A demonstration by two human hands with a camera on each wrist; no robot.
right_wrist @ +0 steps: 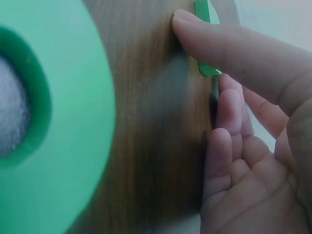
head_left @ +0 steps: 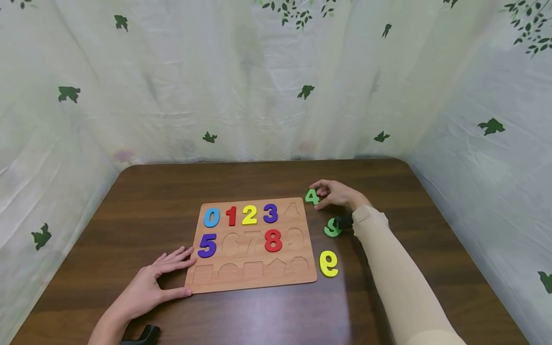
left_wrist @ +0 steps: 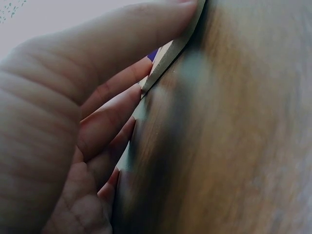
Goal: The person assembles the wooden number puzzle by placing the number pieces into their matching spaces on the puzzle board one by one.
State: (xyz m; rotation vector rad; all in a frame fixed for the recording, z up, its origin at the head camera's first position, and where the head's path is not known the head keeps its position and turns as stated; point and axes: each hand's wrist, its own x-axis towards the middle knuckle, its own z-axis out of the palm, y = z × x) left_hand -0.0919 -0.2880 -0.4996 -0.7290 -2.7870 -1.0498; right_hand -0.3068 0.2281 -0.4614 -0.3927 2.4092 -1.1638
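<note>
A wooden number board (head_left: 250, 257) is noted lying flat on the table (head_left: 151, 201), its left edge touched by the thumb and fingertips of the left hand (head_left: 148, 285); these are spread apart and clamped on nothing, and are judged to be so placed to steady the board. The blue 0 (head_left: 212, 217), red 1 (head_left: 231, 216), yellow 2 (head_left: 249, 215) and purple 3 (head_left: 270, 213) are seated in the far row; the purple 5 (head_left: 207, 246) and red 8 (head_left: 273, 240) are seated in the row below. Outside the right edge, a yellow piece (head_left: 328, 264) and a partly hidden green curved piece (head_left: 332, 228) are found, presumably kept there within easy reach. The green 4 (head_left: 312, 197) is pinched between forefinger and thumb of the right hand (head_left: 340, 194), apparently held by its edges so that it can be turned; firmness of grip cannot be confirmed. It is positioned at that hand's left, at the fingertips, just beside the board's far right corner.
</note>
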